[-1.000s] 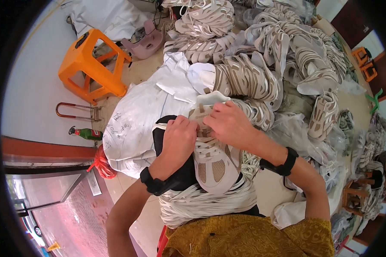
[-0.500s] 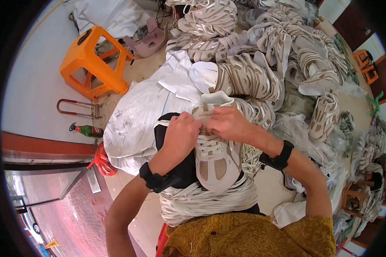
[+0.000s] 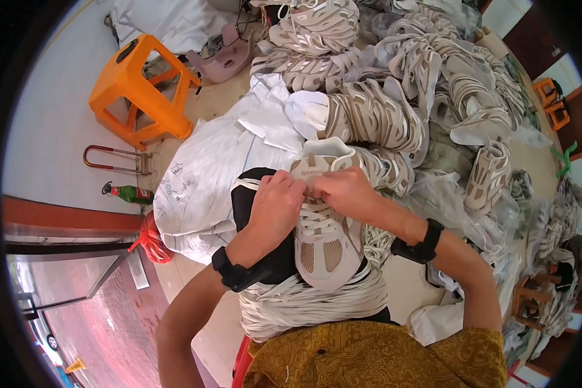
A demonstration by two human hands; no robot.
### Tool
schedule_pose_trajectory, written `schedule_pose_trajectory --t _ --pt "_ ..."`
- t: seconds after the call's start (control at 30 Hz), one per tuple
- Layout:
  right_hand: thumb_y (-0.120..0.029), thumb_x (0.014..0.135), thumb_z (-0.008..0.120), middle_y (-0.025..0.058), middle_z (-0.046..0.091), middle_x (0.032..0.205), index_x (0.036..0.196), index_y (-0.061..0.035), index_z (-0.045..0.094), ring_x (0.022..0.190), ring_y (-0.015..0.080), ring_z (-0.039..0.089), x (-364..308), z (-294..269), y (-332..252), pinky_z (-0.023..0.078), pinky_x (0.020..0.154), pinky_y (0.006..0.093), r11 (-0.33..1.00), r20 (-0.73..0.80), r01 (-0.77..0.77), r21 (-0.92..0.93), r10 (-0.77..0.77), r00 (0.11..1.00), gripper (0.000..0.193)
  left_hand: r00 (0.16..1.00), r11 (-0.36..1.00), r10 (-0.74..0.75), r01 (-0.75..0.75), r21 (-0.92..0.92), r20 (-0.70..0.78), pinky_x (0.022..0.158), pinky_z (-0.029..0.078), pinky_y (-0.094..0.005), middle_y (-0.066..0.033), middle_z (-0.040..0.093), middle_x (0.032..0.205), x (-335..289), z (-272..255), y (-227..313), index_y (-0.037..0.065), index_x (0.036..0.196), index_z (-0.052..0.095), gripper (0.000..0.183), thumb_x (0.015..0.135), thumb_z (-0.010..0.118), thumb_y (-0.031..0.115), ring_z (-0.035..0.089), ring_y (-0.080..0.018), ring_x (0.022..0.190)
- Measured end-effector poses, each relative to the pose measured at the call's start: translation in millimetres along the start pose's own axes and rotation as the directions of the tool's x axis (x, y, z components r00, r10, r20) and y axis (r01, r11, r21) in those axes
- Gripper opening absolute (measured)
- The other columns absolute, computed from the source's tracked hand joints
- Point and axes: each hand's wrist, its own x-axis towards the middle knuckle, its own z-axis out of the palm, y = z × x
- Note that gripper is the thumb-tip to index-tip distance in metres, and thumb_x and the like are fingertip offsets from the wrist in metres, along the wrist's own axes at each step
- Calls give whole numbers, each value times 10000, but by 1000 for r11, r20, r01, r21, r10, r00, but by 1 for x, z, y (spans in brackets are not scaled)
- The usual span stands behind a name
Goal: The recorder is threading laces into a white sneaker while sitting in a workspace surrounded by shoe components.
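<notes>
over the lap, both hands are closed down on the shoe (image 3: 323,258), thumbs and fingertips nearly meeting at the top of its lacing (image 3: 317,223); whether they pinch a lace end or the eyelet edge is too small to tell. the work looks like lacing, close to the uppermost holes. to do it well, i would keep the tongue (image 3: 313,169) flat and centred, steady the eyelet edge with one hand, and push the lace tip through with the other, drawing it snug rather than hard so that the soft upper does not pucker. each crossing is best laid flat, without a twist, and the two ends kept even; a lace pulled too far on one side would probably mean loosening the lower rows again. the toe should stay propped, since a shoe on a lap can easily roll under a sideways tug. as for where it lies, the shoe is between the left hand (image 3: 277,205) and the right hand (image 3: 346,193), with its toe toward the body and its opening beyond the fingers. the left hand comes in over the dark cloth (image 3: 242,200) beside the shoe, the right from the other side. nearer the body than both hands, the toe sits just above a thick bundle of laces (image 3: 313,309) across the lap.
</notes>
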Motion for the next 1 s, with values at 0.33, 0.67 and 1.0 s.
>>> schedule_pose_trajectory --t 0.33,0.67,1.0 --pt "-94 658 583 67 547 584 650 -76 531 551 231 566 4 0 2 439 496 338 998 -46 49 29 -47 998 56 1000 999 11 -10 -50 8 696 392 -354 -63 538 757 0 -3 -2 54 745 540 82 674 577 37 500 -241 794" --pt "-26 635 608 73 589 654 723 -57 560 613 236 583 -6 -6 -4 446 541 305 888 23 -274 369 286 958 106 996 960 80 -90 265 49 600 388 -336 -67 497 652 8 -9 4 62 699 535 67 641 564 45 494 -223 708" --pt "-40 629 609 72 588 644 705 -72 565 603 237 583 -9 -1 0 445 521 316 914 -29 -210 348 235 972 94 961 934 261 -274 230 89 629 395 -306 -66 506 647 12 -11 0 55 681 514 98 595 557 43 493 -212 721"
